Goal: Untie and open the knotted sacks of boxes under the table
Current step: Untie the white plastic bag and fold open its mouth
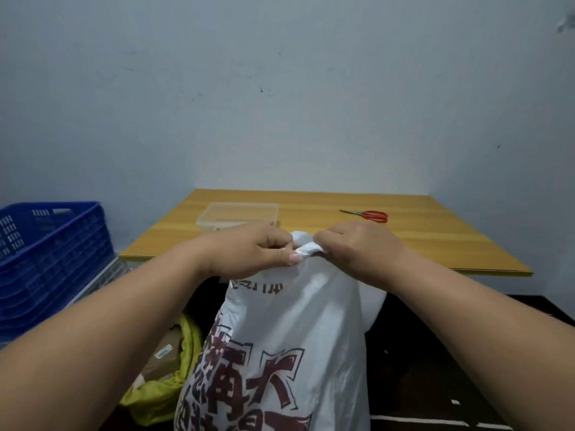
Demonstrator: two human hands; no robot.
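Note:
A tall white plastic sack [289, 343] with dark red printed characters stands in front of me, its top twisted into a knot [306, 245]. My left hand [249, 248] pinches the knot from the left with thumb and curled fingers. From the right, my right hand [357, 248] grips the same knot with its fingers curled round it. To the lower left, a yellow-green sack [161, 396] sits open and shows a brown cardboard box [165, 356] inside. The white sack's contents are hidden.
A low wooden table [420, 244] stands against the wall behind the sack, carrying a clear plastic container [238, 214] and red-handled scissors [370, 215]. A blue plastic crate [49, 259] stands at the left. Dark floor lies at the right.

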